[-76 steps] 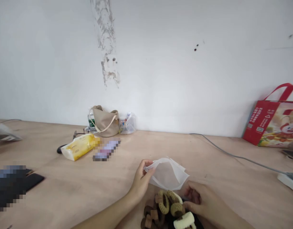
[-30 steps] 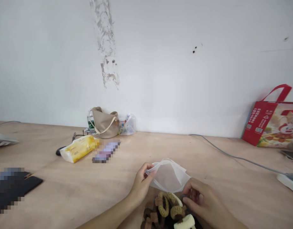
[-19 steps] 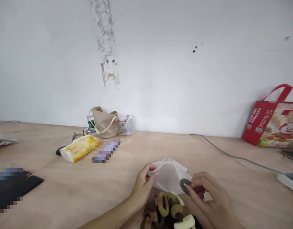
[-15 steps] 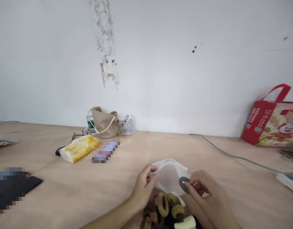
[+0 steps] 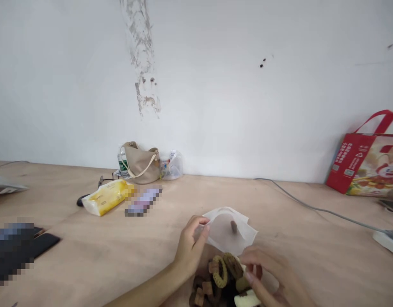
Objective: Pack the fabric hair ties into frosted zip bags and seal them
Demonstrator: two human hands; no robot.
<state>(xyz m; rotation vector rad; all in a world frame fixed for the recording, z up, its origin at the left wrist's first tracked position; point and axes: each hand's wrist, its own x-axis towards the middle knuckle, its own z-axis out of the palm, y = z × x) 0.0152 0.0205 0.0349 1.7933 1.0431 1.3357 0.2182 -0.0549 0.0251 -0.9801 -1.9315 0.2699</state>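
Note:
My left hand point(image 5: 193, 243) pinches the left edge of a white translucent bag point(image 5: 217, 238), whose mouth gapes toward me. Inside the bag lies one dark hair tie point(image 5: 234, 227). Below it is a pile of hair ties in olive, brown, cream and black. An olive ring point(image 5: 219, 273) stands near the pile's top, and a cream hair tie point(image 5: 247, 299) lies at the front. Over the pile's right side, my slightly blurred right hand point(image 5: 269, 273) has thumb and fingers closing on an olive hair tie point(image 5: 242, 284). Its fingers partly cover that tie.
A yellow tissue pack point(image 5: 109, 197) and a pixelated phone-like object point(image 5: 144, 201) lie left. Against the wall stand a beige handbag point(image 5: 141, 162) and a clear plastic bag point(image 5: 174, 165). A grey cable point(image 5: 298, 201) reaches a white power strip point(image 5: 386, 243); a red bag point(image 5: 353, 166) stands right.
My right hand carried a dark grey hair tie from the pile to the bag and let it go inside. It has since come back down to the pile. My left hand keeps hold of the bag.

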